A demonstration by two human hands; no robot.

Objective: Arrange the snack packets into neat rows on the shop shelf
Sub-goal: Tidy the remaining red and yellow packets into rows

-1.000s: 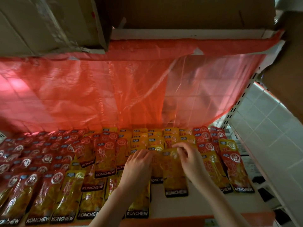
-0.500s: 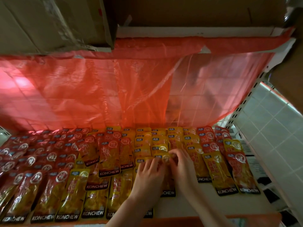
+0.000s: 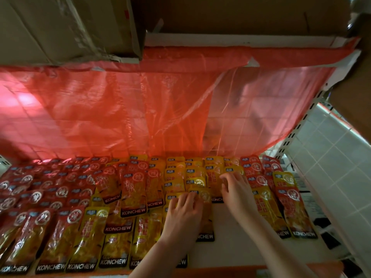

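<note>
front edge: bare shelf (image 3: pixel 236 255) patch right of centre, unfilled; yellow packets (image 3: pixel 118 247) lined up on its left
left hand (image 3: pixel 183 212): fingers flat, pressing yellow packet (image 3: pixel 204 227) mid-shelf
right hand (image 3: pixel 237 194): fingertips curled on a packet top; whether it grips, cannot tell
left side: red packets (image 3: pixel 46 189) overlapping, roughly rowed
back edge: rows filled under red plastic sheet (image 3: pixel 120 109)
progress: mostly done, centre gap and crooked overlaps left

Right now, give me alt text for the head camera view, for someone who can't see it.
Two bare hands, the left hand and the right hand, press on yellow foil snack packets mid-shelf, among overlapping rows of red foil snack packets and yellow ones on a white shop shelf. A translucent red plastic sheet hangs behind, under brown cardboard boxes.
</note>
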